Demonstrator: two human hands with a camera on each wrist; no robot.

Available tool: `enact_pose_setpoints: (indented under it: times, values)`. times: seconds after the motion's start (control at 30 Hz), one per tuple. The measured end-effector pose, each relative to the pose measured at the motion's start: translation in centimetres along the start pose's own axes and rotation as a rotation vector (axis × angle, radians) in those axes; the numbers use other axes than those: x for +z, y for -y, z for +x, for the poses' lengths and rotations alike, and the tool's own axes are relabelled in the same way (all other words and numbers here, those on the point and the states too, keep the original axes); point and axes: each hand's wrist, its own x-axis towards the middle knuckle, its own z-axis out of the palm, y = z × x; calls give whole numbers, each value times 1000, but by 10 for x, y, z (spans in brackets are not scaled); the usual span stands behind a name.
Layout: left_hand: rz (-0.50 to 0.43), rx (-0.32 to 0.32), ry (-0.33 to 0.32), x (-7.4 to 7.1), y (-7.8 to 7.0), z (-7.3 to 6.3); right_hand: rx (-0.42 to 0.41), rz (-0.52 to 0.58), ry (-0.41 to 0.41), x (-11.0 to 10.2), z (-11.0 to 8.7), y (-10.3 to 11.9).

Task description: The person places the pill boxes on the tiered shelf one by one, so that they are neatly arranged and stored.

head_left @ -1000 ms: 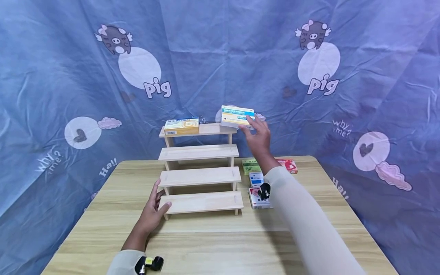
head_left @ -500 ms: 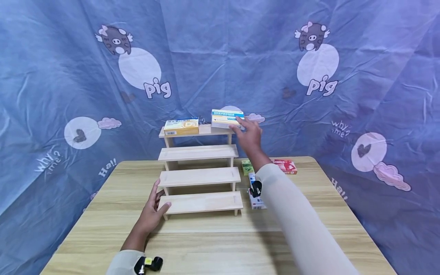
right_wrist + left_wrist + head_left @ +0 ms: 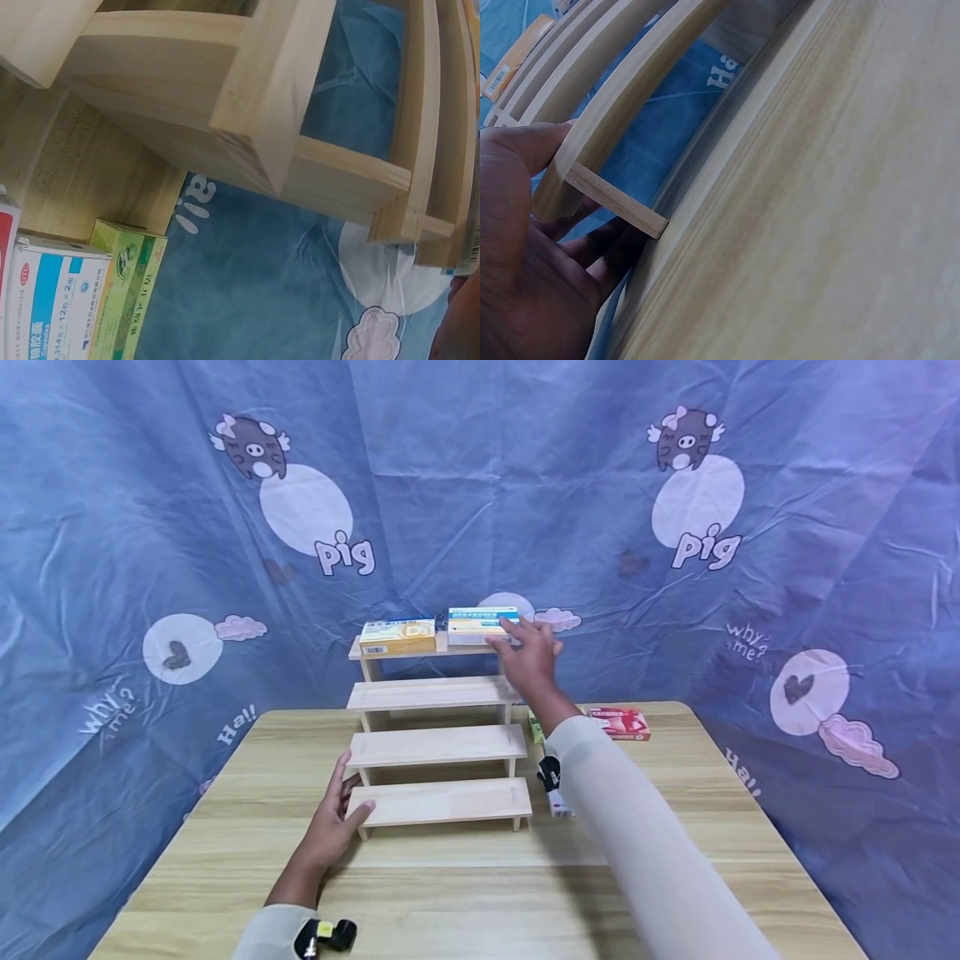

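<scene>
A four-step wooden display rack (image 3: 438, 800) stands on the table. My left hand (image 3: 328, 831) grips the left end of its lowest step, thumb on top and fingers around the edge and below; the left wrist view shows this grip on the board (image 3: 622, 97). Up at the top step, my right hand (image 3: 531, 660) pinches the right end of a white, blue and yellow medicine box (image 3: 476, 620). That box sits on or just over the board; contact cannot be told. Left of it, a small gap away, lies a yellow and white medicine box (image 3: 397, 637).
Right of the rack, a red box (image 3: 621, 724) lies on the wooden table (image 3: 480, 902). A green box (image 3: 127, 285) and a white and blue capsule box (image 3: 56, 300) are beside the rack, partly hidden by my right arm in the head view. Blue patterned cloth (image 3: 480, 485) hangs behind.
My right hand has carried the white, blue and yellow box leftward and down to the top step, nearer the yellow box. My left hand keeps its grip on the rack.
</scene>
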Motion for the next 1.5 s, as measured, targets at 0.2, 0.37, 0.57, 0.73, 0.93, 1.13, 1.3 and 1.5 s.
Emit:
enact_pose_setpoints:
  times: [0.2, 0.37, 0.57, 0.73, 0.93, 1.13, 1.3, 1.5]
  values:
    - [-8, 2, 7, -2, -1, 0, -4, -32, 6, 6, -4, 3]
    - [-8, -11, 4, -2, -1, 0, -11, -51, 26, 10, -4, 2]
    - [-7, -14, 8, -1, -1, 0, -2, -43, 38, 12, -6, 2]
    - [-13, -5, 7, -1, -1, 1, -13, -37, 51, 12, -7, 1]
    - [-9, -12, 9, -1, 0, 1, -16, -34, 66, 13, -8, 0]
    - [-8, -7, 3, -1, 2, 2, -24, -58, 77, 13, -7, 0]
    - [4, -4, 0, -1, 4, 2, -12, -77, 77, 15, -6, -2]
    - [15, -1, -11, 0, 6, 3, -4, -99, 66, 15, -5, -3]
